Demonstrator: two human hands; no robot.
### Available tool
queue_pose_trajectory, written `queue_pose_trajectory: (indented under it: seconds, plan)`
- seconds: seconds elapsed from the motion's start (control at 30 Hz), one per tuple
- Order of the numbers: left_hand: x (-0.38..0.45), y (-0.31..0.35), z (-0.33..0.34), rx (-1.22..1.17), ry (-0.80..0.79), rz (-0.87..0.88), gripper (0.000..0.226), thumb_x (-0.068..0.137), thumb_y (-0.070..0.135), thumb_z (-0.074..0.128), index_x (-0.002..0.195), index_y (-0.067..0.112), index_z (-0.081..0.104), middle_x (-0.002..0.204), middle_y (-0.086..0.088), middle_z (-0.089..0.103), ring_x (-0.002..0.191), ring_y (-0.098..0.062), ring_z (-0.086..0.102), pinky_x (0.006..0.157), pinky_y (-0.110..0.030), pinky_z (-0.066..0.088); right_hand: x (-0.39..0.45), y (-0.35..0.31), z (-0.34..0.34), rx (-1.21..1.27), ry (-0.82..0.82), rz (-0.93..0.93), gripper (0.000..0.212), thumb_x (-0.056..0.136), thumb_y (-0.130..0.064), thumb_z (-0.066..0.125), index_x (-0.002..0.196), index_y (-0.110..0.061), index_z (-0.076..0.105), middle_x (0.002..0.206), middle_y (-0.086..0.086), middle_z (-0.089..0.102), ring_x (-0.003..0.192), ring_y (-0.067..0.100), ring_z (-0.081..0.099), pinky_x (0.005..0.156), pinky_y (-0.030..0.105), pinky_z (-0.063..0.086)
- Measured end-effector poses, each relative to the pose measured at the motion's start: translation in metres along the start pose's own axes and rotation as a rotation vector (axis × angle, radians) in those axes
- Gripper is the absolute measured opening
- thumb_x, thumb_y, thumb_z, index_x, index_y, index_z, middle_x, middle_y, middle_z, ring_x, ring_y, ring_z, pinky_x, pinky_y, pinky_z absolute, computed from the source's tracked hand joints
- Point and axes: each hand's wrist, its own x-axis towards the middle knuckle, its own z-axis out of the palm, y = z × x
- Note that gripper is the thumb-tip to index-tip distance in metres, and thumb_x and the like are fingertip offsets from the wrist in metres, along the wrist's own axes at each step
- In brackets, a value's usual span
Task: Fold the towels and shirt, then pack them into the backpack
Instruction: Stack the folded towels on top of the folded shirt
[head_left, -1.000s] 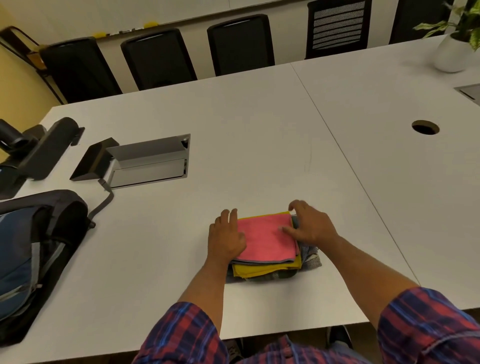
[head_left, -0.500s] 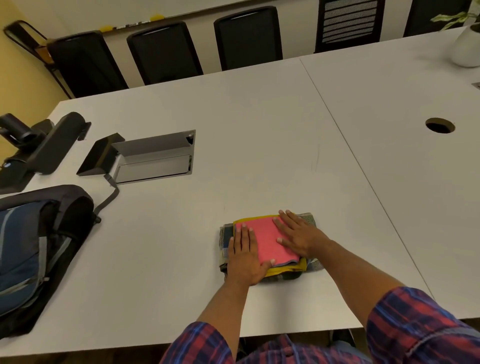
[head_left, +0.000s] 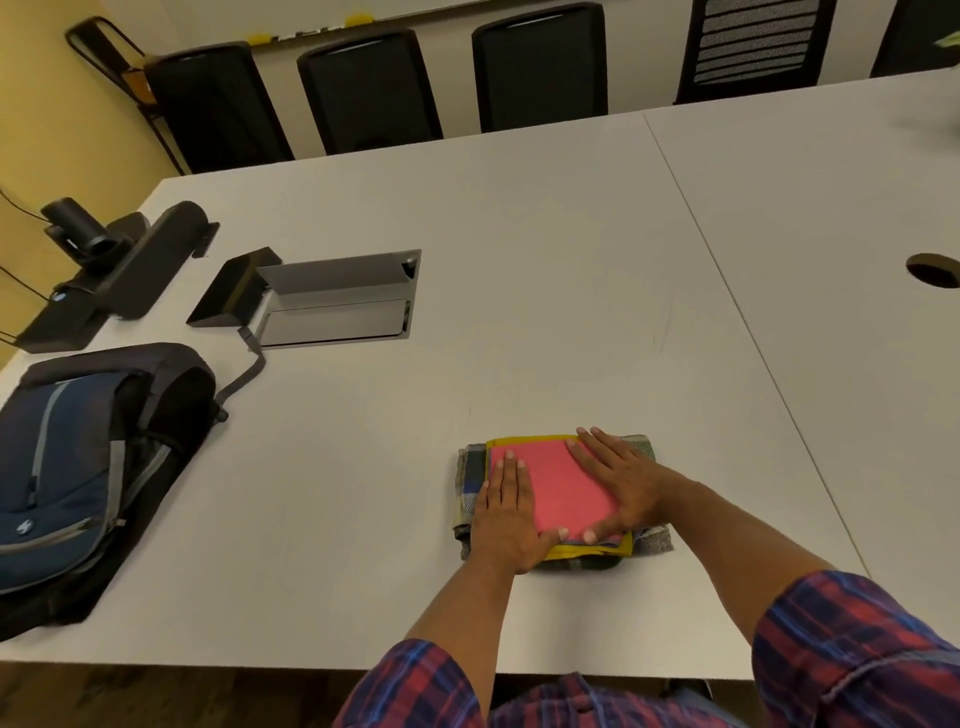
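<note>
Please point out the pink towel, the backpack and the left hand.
pink towel (head_left: 558, 483), head view, bare middle of its top.
backpack (head_left: 78, 457), head view, blue front panel.
left hand (head_left: 506, 514), head view, back of the hand.

A second ago the left hand (head_left: 506, 519) and right hand (head_left: 621, 486) gripped the sides of the folded stack topped by a pink square towel (head_left: 558, 488); both now press flat on it (fingers straight); the stack sits squarer.

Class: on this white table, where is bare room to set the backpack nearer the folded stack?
Bare tabletop lies between the blue-and-black backpack and the folded stack topped by a pink towel. Beyond the stack is bare too. The left end is crowded.
</note>
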Motion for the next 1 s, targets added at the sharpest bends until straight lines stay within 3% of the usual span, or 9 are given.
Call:
queue_pose_trajectory:
  seconds: [0.13, 0.23, 0.3, 0.37, 0.43, 0.53, 0.7, 0.83, 1.0]
  plan:
    - [0.004, -0.002, -0.004, -0.023, -0.031, 0.018, 0.136, 0.049, 0.097, -0.013, 0.15, 0.008, -0.029, 0.16, -0.012, -0.033, 0.149, -0.028, -0.026, 0.121, -0.047, -0.003, -0.005, 0.013, -0.011, 0.075, -0.013, -0.043, 0.132, 0.06, -0.102, 0.042, 0.158, -0.035, -0.015, 0.162, -0.008, -0.023, 0.149, 0.01, -0.02, 0.122, 0.037, -0.009]
    - [0.006, -0.007, -0.005, -0.018, -0.041, 0.053, 0.139, 0.051, 0.1, -0.006, 0.153, 0.007, -0.025, 0.16, -0.012, -0.031, 0.15, -0.028, -0.025, 0.122, -0.047, -0.001, -0.009, 0.021, -0.014, 0.25, 0.157, 0.089, 0.107, 0.072, -0.093, 0.048, 0.158, -0.034, 0.024, 0.164, -0.003, 0.025, 0.15, 0.018, 0.023, 0.123, 0.04, 0.02]
    - [0.006, -0.01, -0.007, -0.002, -0.023, 0.08, 0.14, 0.053, 0.102, -0.002, 0.153, 0.007, -0.023, 0.161, -0.012, -0.029, 0.149, -0.027, -0.025, 0.121, -0.046, -0.004, -0.007, 0.027, -0.016, 0.299, 0.281, 0.189, 0.09, 0.078, -0.083, 0.055, 0.146, -0.024, 0.048, 0.14, 0.001, 0.054, 0.128, 0.022, 0.049, 0.107, 0.04, 0.041]
    - [0.004, -0.013, -0.008, 0.031, 0.008, 0.11, 0.14, 0.055, 0.103, 0.003, 0.154, 0.007, -0.022, 0.161, -0.012, -0.028, 0.149, -0.028, -0.026, 0.121, -0.044, -0.01, -0.003, 0.029, -0.02, 0.402, 0.296, 0.276, 0.07, 0.076, -0.077, 0.065, 0.121, -0.023, 0.063, 0.108, -0.004, 0.063, 0.102, 0.019, 0.06, 0.085, 0.033, 0.049]
    - [0.002, -0.014, -0.006, 0.087, 0.062, 0.144, 0.138, 0.062, 0.102, 0.015, 0.155, 0.005, -0.019, 0.163, -0.014, -0.025, 0.15, -0.03, -0.023, 0.123, -0.045, -0.011, 0.0, 0.026, -0.026, 0.548, 0.26, 0.336, 0.054, 0.073, -0.065, 0.078, 0.104, -0.023, 0.063, 0.089, -0.004, 0.063, 0.085, 0.016, 0.061, 0.072, 0.029, 0.049]
    - [0.0, -0.014, -0.003, 0.116, 0.165, 0.223, 0.128, 0.074, 0.092, 0.034, 0.157, 0.003, -0.008, 0.165, -0.015, -0.012, 0.153, -0.03, -0.014, 0.125, -0.047, -0.004, 0.003, 0.021, -0.032, 0.664, 0.267, 0.347, 0.043, 0.072, -0.045, 0.088, 0.096, -0.017, 0.065, 0.085, -0.001, 0.063, 0.077, 0.013, 0.058, 0.065, 0.026, 0.044]
    - [-0.001, -0.009, -0.007, 0.155, 0.258, 0.329, 0.104, 0.09, 0.075, 0.036, 0.158, 0.003, 0.005, 0.167, -0.014, 0.0, 0.154, -0.028, -0.004, 0.123, -0.047, 0.001, 0.007, 0.014, -0.04, 0.905, 0.234, 0.276, 0.026, 0.083, -0.029, 0.081, 0.09, -0.017, 0.059, 0.082, 0.001, 0.064, 0.077, 0.02, 0.059, 0.064, 0.031, 0.047]
    - [0.002, -0.002, -0.01, 0.129, 0.195, 0.282, 0.094, 0.094, 0.072, 0.026, 0.159, 0.009, 0.001, 0.167, -0.012, -0.005, 0.154, -0.027, -0.005, 0.124, -0.047, 0.0, 0.01, 0.006, -0.053, 1.012, 0.289, 0.318, 0.028, 0.091, -0.038, 0.072, 0.101, -0.02, 0.053, 0.096, 0.012, 0.07, 0.075, 0.022, 0.066, 0.052, 0.028, 0.05]
    - [0.006, -0.003, -0.006, 0.133, 0.067, 0.237, 0.093, 0.092, 0.072, 0.021, 0.16, 0.013, -0.003, 0.166, -0.012, -0.007, 0.154, -0.03, -0.004, 0.122, -0.055, 0.006, 0.006, 0.005, -0.04, 0.69, 0.266, 0.438, 0.046, 0.088, -0.054, 0.069, 0.111, -0.02, 0.046, 0.085, 0.003, 0.066, 0.07, 0.022, 0.065, 0.059, 0.033, 0.052]
